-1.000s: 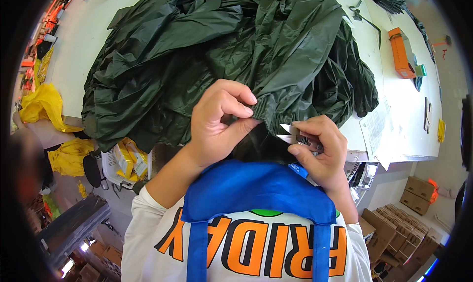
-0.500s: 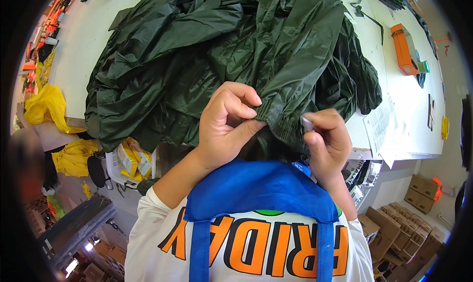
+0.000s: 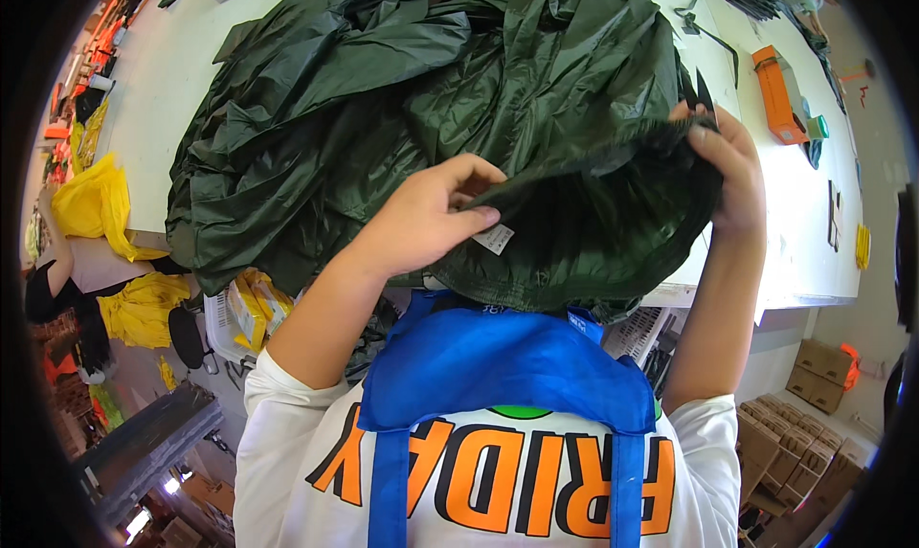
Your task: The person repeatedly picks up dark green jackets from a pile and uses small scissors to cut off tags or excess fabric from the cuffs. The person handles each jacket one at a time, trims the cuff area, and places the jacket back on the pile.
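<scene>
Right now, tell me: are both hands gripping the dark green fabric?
Yes, the left hand pinches the dark green fabric by its small white tag, and the right hand holds the edge stretched up.

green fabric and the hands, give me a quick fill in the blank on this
1. Both hands pinch an edge of the dark ____ fabric.
2. The small white tag sits by the ____ hand.
3. The right hand is raised toward an ____ box on the white table.

Missing words: green; left; orange
</scene>
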Available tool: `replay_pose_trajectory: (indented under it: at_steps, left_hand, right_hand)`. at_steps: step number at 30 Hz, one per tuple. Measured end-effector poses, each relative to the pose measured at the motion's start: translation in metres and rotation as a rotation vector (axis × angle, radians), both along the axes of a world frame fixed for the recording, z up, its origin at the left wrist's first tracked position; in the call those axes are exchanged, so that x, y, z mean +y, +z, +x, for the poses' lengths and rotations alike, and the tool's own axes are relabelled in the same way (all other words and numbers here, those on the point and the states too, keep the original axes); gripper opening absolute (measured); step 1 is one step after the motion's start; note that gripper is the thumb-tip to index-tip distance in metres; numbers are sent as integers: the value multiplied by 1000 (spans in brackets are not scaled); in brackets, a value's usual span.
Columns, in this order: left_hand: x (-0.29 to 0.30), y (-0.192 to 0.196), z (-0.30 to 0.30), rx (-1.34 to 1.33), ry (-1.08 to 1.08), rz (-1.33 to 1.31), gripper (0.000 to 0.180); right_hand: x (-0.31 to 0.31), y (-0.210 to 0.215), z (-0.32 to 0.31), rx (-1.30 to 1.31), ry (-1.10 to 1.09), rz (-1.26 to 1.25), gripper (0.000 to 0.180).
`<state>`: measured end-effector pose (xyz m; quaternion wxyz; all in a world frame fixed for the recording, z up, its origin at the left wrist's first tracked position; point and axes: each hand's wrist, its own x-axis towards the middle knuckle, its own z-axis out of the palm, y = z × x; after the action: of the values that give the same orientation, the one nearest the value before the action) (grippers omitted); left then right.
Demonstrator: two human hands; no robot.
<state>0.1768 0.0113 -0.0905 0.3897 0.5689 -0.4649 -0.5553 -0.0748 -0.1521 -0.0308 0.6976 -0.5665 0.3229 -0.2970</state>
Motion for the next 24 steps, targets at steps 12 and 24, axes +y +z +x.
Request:
replay_pose_trajectory:
  at_steps: [12,24]
  left_hand:
    - [-27,21,-15,-214,22,-377,44]
    - [-20,-9,17,-303,3,-115,43]
  right_hand:
    - [12,-14,22,-95,-15,247,22]
    - [-22,-42,-6,-254,-396,226,18]
